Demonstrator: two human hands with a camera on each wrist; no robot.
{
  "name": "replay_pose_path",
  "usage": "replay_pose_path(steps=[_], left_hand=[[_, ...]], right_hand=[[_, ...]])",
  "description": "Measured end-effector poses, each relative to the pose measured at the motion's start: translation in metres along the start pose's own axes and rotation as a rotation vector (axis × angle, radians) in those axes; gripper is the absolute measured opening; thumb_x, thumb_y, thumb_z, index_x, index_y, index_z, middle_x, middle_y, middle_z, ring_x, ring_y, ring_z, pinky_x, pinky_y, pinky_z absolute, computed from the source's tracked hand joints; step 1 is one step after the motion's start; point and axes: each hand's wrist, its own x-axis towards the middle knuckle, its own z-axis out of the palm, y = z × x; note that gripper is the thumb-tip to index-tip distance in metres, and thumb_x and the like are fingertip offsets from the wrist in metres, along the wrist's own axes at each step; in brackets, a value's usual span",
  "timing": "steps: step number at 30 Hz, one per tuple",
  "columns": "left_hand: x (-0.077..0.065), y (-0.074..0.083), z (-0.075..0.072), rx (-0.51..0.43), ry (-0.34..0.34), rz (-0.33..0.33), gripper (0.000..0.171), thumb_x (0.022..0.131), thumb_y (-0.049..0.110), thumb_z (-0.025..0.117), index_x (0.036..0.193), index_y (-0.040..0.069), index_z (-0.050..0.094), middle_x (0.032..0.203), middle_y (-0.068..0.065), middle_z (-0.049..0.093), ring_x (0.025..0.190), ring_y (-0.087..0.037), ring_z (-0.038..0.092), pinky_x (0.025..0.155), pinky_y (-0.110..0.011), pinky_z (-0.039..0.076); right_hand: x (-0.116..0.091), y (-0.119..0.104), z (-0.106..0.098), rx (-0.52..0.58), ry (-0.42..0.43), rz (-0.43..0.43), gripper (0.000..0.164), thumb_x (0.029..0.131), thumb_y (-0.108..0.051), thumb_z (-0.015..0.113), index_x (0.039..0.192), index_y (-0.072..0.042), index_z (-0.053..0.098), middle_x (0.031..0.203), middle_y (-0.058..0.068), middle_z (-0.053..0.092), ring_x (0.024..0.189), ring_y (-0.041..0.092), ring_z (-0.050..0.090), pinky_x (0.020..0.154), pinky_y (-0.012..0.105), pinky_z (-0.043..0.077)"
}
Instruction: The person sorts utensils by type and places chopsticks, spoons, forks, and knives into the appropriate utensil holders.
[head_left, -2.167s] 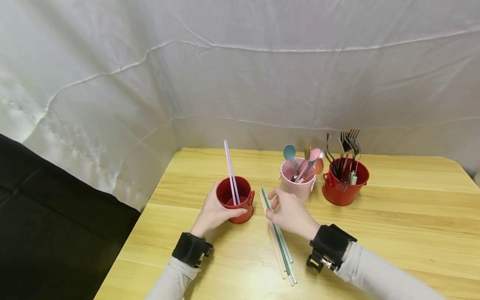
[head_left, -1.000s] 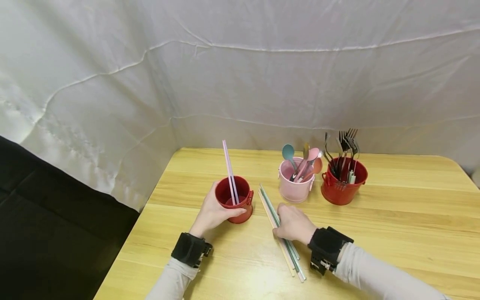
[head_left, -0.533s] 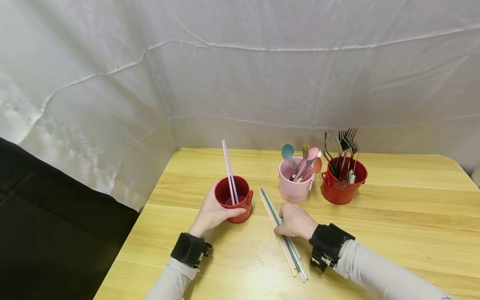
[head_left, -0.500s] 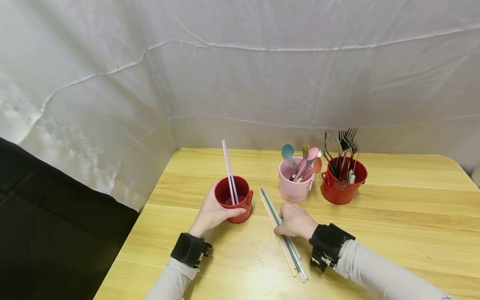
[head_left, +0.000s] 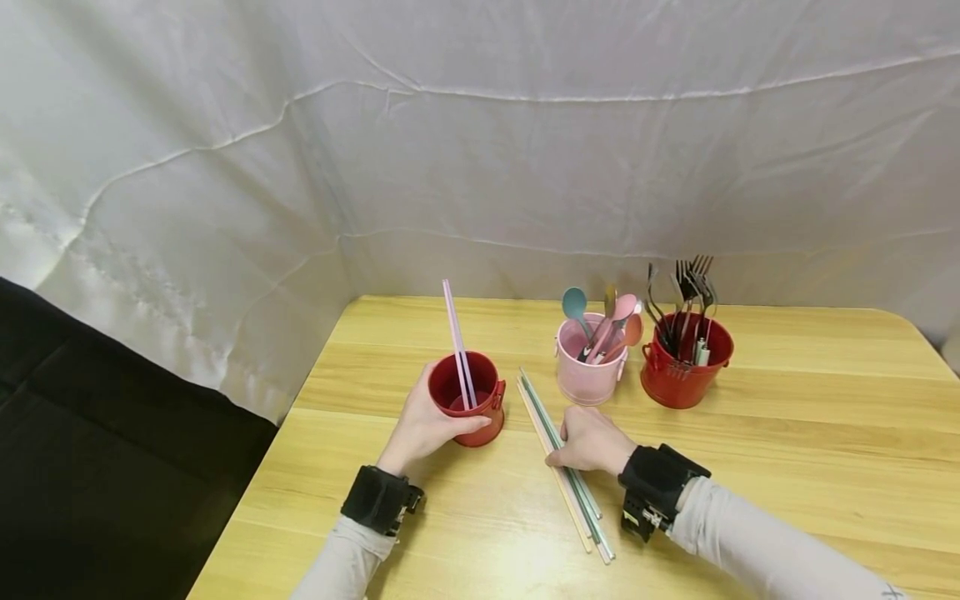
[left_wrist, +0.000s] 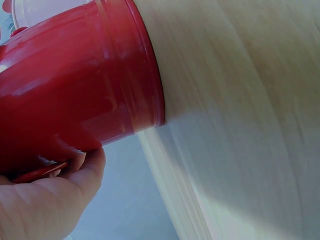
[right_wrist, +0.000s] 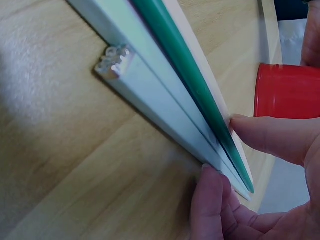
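In the head view my left hand grips a small red metal bucket standing on the table. Two lilac chopsticks lean inside it, rising above the rim. To its right lies a slanting bunch of chopsticks in pale yellow, pink, green and mint. My right hand is over the middle of this bunch. Seen from the right wrist, the thumb touches one side and curled fingers the other, pinching a green chopstick and its neighbours, still on the tabletop.
Behind the bunch stands a pink bucket of colourful spoons. Beside it on the right is another red bucket holding forks. A pale cloth hangs at the wooden table's back, and black fabric lies beyond its left edge.
My right hand has come down and nearer along the chopsticks, and its fingers have drawn in around them. The bunch's near ends have shifted slightly right. The left hand keeps its place.
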Motion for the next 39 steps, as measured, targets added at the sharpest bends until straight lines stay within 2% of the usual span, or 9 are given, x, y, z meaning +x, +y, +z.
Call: replay_pose_path(steps=[7, 11, 21, 26, 39], left_hand=[[0.000, -0.001, 0.000, -0.005, -0.004, 0.007, 0.086, 0.061, 0.007, 0.087, 0.133, -0.001, 0.041, 0.127, -0.018, 0.052, 0.117, -0.037, 0.048, 0.098, -0.058, 0.039], [0.000, -0.001, 0.000, -0.006, -0.002, 0.008, 0.085, 0.061, 0.006, 0.087, 0.133, -0.001, 0.041, 0.126, -0.019, 0.052, 0.117, -0.037, 0.048, 0.098, -0.058, 0.039], [0.000, 0.000, 0.000, 0.000, -0.003, 0.008, 0.085, 0.061, 0.006, 0.087, 0.132, -0.001, 0.042, 0.126, -0.019, 0.052, 0.117, -0.037, 0.048, 0.098, -0.058, 0.039], [0.000, 0.000, 0.000, 0.008, -0.002, 0.001, 0.085, 0.061, 0.006, 0.087, 0.132, -0.001, 0.042, 0.126, -0.019, 0.052, 0.116, -0.038, 0.048, 0.097, -0.058, 0.039], [0.000, 0.001, 0.000, 0.008, -0.003, 0.001, 0.085, 0.061, 0.006, 0.087, 0.132, -0.001, 0.042, 0.126, -0.020, 0.052, 0.116, -0.037, 0.048, 0.097, -0.058, 0.040]], right_hand=[[0.003, 0.005, -0.003, 0.034, 0.007, -0.047, 0.034, 0.073, -0.020, 0.077, 0.055, -0.010, 0.051, 0.052, -0.003, 0.033, 0.051, 0.014, 0.035, 0.049, 0.026, 0.024], [0.004, 0.008, -0.004, 0.043, 0.018, -0.067, 0.032, 0.072, -0.014, 0.073, 0.053, -0.011, 0.048, 0.051, -0.004, 0.032, 0.049, 0.013, 0.033, 0.049, 0.026, 0.022], [0.005, 0.007, -0.003, 0.059, 0.021, -0.020, 0.030, 0.067, -0.010, 0.071, 0.050, -0.011, 0.047, 0.050, -0.002, 0.031, 0.047, 0.015, 0.034, 0.047, 0.027, 0.021], [0.005, 0.008, -0.003, 0.065, 0.013, -0.028, 0.033, 0.066, -0.008, 0.072, 0.050, -0.012, 0.044, 0.049, -0.002, 0.028, 0.046, 0.014, 0.030, 0.046, 0.027, 0.020], [0.003, 0.008, -0.011, 0.076, 0.044, -0.078, 0.019, 0.065, -0.005, 0.068, 0.067, -0.007, 0.049, 0.058, -0.001, 0.037, 0.054, 0.016, 0.040, 0.050, 0.027, 0.026]])
